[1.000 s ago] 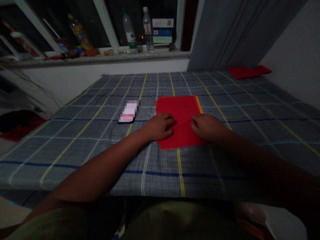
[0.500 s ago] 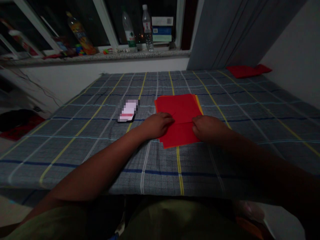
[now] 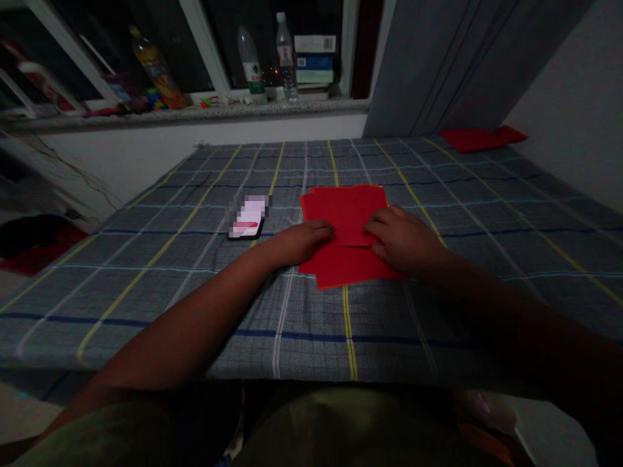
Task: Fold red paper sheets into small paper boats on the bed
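A red sheet of paper (image 3: 343, 211) lies in front of me, its near edge making a straight line across and lifting slightly towards the right. Under it are more red sheets (image 3: 355, 267), with thin orange edges showing at the upper left and the bottom. My left hand (image 3: 309, 240) is at the paper's left side, fingers curled together over its edge. At the right side, my right hand (image 3: 402, 239) has bent fingers closed on the red sheet near its lower right corner. The thumb is close to the raised edge, and part of the paper is hidden under this hand.
A plaid cloth (image 3: 195, 305) covers the table. Left of the paper lies a phone (image 3: 250, 217) with a lit, blurred screen. A red item (image 3: 474, 139) rests at the far right corner. Bottles (image 3: 287, 65) and stacked boxes (image 3: 315, 61) stand on the windowsill.
My right hand has moved up and inward over the paper. The top sheet's near edge has come slightly closer and lifted at the right. The yellow strip on the right side no longer shows.
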`<state>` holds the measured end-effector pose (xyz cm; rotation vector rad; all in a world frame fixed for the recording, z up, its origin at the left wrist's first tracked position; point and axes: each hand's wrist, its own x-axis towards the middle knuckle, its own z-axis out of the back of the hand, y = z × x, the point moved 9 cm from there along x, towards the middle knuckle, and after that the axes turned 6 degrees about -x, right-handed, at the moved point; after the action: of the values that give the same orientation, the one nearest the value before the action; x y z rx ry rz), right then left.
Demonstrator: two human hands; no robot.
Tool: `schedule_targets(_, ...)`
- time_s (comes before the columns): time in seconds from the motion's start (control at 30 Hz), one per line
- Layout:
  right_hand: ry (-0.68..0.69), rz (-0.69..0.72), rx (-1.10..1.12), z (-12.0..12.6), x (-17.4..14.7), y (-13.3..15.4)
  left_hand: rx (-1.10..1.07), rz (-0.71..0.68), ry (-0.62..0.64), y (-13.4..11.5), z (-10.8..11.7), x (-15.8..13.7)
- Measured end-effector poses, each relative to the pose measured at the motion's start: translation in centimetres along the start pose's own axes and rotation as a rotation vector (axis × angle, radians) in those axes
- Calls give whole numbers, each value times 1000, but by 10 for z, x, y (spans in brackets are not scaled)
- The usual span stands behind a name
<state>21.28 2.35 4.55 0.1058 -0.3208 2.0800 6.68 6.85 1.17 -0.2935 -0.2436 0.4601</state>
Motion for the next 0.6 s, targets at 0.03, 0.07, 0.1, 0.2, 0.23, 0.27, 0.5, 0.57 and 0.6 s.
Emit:
schedule_targets(0.03, 9, 33, 7, -1, 0, 3, 8, -10, -8, 0, 0, 0)
schedule_targets(0.07, 14, 55, 15, -1, 0, 7, 24, -15, -19, 1, 1, 1)
schedule_targets(0.1, 16, 71, 24, -1, 1, 10, 47, -13, -31, 2, 2, 2)
schedule_targets(0.2, -3, 129, 62, -1, 1, 22, 107, 19, -41, 5, 2, 4)
schedule_targets(0.23, -12, 164, 88, -2, 0, 29, 114, 32, -34, 5, 2, 4)
schedule_targets(0.27, -19, 214, 128, -3, -1, 36, 116, 44, -27, 5, 1, 4)
schedule_targets(0.5, -64, 408, 560, -1, -10, 52, 106, 77, -7, -10, 3, 2)
schedule_targets(0.57, -131, 267, 550, 0, -4, 30, 97, 70, 11, -11, 0, 2)
schedule_targets(0.6, -160, 200, 514, -1, -2, 18, 87, 60, 20, -11, -2, 2)
